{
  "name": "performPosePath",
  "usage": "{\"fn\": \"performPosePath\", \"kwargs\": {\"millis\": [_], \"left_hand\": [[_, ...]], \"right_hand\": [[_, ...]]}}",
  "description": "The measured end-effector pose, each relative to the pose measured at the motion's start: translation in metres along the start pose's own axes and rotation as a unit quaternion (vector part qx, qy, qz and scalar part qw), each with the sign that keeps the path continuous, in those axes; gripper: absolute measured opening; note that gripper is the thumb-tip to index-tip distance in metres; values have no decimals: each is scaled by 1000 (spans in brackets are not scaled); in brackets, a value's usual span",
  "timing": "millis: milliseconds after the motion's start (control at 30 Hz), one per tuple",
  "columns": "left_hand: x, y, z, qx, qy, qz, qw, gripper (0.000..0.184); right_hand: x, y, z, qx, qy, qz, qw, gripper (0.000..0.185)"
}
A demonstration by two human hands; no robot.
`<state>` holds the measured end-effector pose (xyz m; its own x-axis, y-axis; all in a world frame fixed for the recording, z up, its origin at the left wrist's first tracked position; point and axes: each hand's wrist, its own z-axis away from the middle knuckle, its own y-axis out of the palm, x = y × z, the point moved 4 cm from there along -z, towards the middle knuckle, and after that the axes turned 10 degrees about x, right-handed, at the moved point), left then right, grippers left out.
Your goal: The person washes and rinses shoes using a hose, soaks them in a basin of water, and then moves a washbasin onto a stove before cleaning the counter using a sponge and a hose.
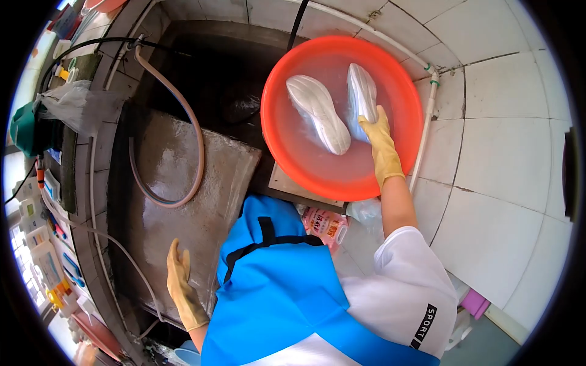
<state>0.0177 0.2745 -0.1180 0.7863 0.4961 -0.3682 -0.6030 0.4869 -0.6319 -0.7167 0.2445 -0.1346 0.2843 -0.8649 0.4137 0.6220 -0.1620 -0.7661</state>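
Observation:
In a large red-orange basin (pixel 405 85) of cloudy water, two white shoes lie with their soles up. My right hand (pixel 381 143), in a yellow rubber glove, grips one end of the right shoe (pixel 364 88). The left shoe (pixel 318 114) floats beside it, slanting down to the right, untouched. Over the wet stone slab (pixel 220 160) at the lower left is my left hand (pixel 180 277), also gloved in yellow. Its fingers point up with the thumb apart, and nothing is in it.
A hose (pixel 198 131) curves over the slab. Behind the slab is a dark sink hollow. A pink printed bag (pixel 326 227) lies below the basin. White pipes (pixel 425 131) run along the tiled wall. Bottles and brushes line a ledge at the far left.

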Motion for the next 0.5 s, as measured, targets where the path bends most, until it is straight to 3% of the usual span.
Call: {"fn": "performPosePath", "kwargs": {"millis": [67, 200, 267, 400, 467, 500], "left_hand": [[14, 6, -9, 6, 41, -4, 999, 52], [8, 15, -11, 6, 63, -1, 998, 52], [3, 17, -12, 11, 92, -23, 995, 52], [-17, 15, 4, 20, 59, -28, 998, 53], [-20, 15, 14, 8, 39, 4, 999, 54], [-14, 17, 16, 7, 37, 5, 999, 54]], "right_hand": [[-17, 5, 6, 104, -98, -307, 941, 95], [-48, 12, -17, 148, -124, -296, 935, 86], [-52, 11, -32, 77, -171, -1, 982, 75], [-41, 11, -29, -18, -156, 56, 986, 62], [-44, 20, -47, -112, -253, 126, 953, 55], [-38, 19, -49, -110, -255, 127, 952, 55]]}}
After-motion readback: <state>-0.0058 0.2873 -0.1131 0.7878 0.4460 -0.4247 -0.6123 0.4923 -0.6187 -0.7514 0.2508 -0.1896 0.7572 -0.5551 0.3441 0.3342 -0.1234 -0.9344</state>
